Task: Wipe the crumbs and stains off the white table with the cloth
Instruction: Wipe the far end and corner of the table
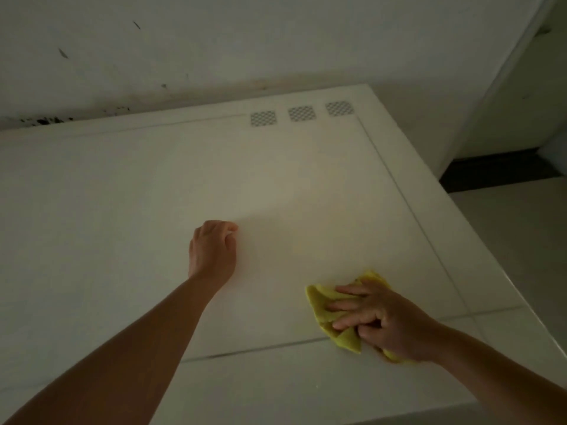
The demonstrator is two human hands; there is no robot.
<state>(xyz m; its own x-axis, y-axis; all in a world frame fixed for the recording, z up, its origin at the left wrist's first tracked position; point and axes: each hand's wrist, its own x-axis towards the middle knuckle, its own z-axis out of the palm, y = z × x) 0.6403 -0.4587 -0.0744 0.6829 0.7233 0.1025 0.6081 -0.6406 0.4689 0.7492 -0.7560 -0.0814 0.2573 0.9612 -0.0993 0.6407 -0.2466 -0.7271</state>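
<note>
The white table [129,191] fills most of the head view in dim light. A crumpled yellow cloth [322,305] lies on it near the front right, by a thin seam line. My right hand [377,317] lies on top of the cloth with fingers spread, pressing it flat against the table. My left hand [213,250] rests on the table's middle, fingers curled into a loose fist with nothing in it. No crumbs or stains stand out on the surface in this light.
Three grey checkered patches [302,113] sit near the table's far right corner. A scuffed white wall [184,50] runs behind the table, with dark marks [46,120] at its base. The table's right edge [478,240] drops to a light floor [521,240].
</note>
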